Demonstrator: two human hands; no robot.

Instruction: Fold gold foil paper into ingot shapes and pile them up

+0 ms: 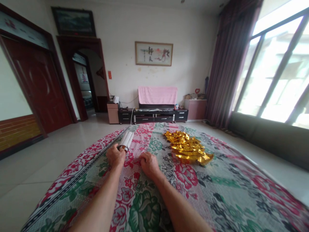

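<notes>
My left hand (115, 156) is closed around the near end of a white roll (126, 140) that lies on a flowered cloth (217, 190), pointing away from me. Close to its right, my right hand (149, 163) rests on the cloth with its fingers curled under; what they hold, if anything, is hidden. A heap of shiny gold foil pieces (187, 147) lies on the cloth to the right of both hands, an arm's reach away.
The cloth covers a wide surface in a living room with a pale tiled floor (31, 167). A low black TV cabinet (152, 115) with a pink-covered screen (157, 95) stands at the far wall. Dark doors (41, 87) are left, windows (277, 74) right.
</notes>
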